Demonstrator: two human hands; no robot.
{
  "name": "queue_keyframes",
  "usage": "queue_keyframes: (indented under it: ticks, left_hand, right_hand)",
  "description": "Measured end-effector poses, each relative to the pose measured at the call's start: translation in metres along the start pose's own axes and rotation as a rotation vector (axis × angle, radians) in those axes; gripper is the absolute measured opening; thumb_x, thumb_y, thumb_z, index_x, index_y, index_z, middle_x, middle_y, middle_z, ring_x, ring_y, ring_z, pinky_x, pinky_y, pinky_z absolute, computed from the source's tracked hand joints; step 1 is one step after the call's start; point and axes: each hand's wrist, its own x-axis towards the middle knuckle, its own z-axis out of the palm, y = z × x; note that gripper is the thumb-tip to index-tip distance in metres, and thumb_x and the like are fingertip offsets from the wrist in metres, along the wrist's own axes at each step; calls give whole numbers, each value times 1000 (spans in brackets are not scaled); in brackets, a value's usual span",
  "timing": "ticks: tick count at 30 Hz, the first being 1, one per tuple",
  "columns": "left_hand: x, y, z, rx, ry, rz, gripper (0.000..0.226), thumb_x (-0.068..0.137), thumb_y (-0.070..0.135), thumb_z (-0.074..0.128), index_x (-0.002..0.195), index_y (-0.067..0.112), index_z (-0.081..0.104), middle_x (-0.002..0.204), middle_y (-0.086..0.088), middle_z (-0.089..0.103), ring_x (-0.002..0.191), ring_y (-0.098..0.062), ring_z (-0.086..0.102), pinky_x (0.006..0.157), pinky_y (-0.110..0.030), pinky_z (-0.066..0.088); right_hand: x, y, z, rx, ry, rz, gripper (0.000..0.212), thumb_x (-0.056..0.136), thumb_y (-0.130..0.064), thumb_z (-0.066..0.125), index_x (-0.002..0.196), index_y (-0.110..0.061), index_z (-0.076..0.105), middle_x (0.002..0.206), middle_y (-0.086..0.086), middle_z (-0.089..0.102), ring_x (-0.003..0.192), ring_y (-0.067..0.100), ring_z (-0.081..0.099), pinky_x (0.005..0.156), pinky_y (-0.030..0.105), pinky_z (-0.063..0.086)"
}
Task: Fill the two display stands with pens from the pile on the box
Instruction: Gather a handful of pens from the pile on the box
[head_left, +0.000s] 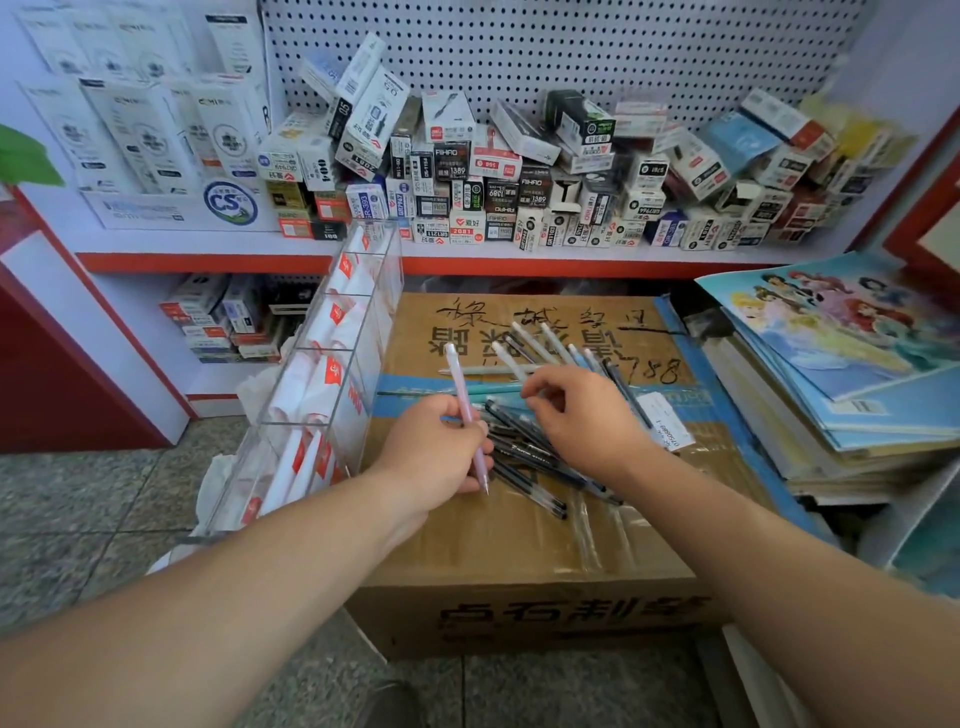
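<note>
pens (527, 447) piled on box (519, 551) (mostly dark)

Right hand (584, 422) hides part of the pile (525, 457).

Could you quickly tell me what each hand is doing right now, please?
Left hand: holds a pink pen.
Right hand: over the pen pile, grip cannot be told.
</note>
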Motion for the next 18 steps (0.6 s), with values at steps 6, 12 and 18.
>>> queue_keyframes:
  ticks: [6, 12, 18]
  left_hand:
    - [-5, 7, 8, -63, -61, -16, 14, 103, 14, 60, 116, 18, 65, 105, -12, 73, 92, -23, 75, 76, -38, 65]
    - [-12, 11, 18, -199, -196, -97, 19, 103, 15, 58, 118, 17, 70, 105, -14, 77, 97, -28, 76, 83, -44, 64]
    - [-10, 9, 15, -138, -197, -106, 16, 102, 13, 61, 115, 11, 68, 100, -12, 79, 95, -27, 77, 77, -39, 64]
  right_hand:
    - [-13, -7, -14, 342, 39, 198, 15, 90, -20, 78, 94, -17, 64, 78, 2, 73, 49, -2, 55, 46, 13, 43]
    - [-38, -18, -18, 511, -151, 195, 10, 90, -11, 77, 98, -17, 75, 90, -1, 78, 84, 13, 75, 76, 28, 62]
    - [-43, -7, -34, 340, -189, 137, 19, 96, -5, 66, 99, -22, 74, 84, -7, 74, 77, 7, 70, 69, 22, 58]
